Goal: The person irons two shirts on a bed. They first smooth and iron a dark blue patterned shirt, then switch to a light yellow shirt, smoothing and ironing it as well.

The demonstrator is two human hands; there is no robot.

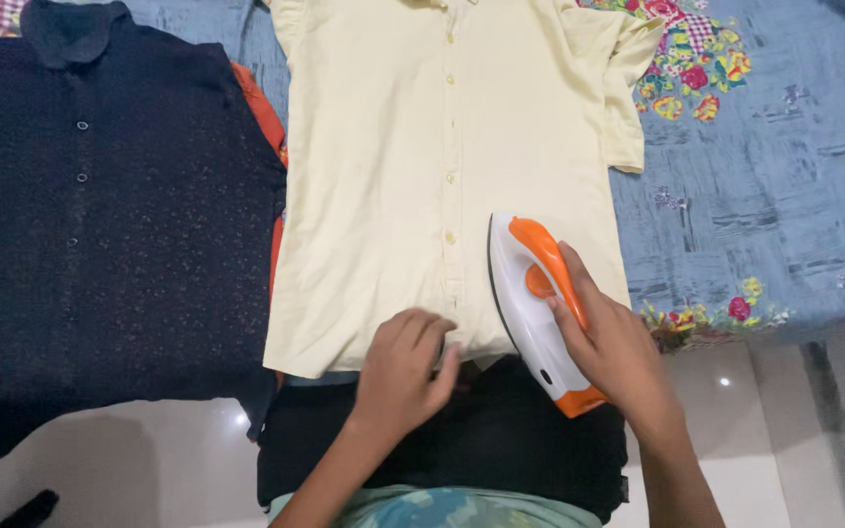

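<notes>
Blue floral bedsheet (765, 196) spread as the working surface, pale yellow buttoned shirt (383, 196) flat on it, dark navy shirt (100, 244) just left of the yellow shirt, orange cloth (264, 117) between them, black cloth (481, 440) below its hem.

The pale yellow shirt (422, 186) is soft, matt woven cloth with small glossy plastic buttons. The iron (538, 313) has a smooth, shiny white and orange plastic shell. The dark shirt (100, 244) is matt speckled cloth, the bedspread (755, 186) printed cloth, and the floor (149, 460) glossy tile.
</notes>
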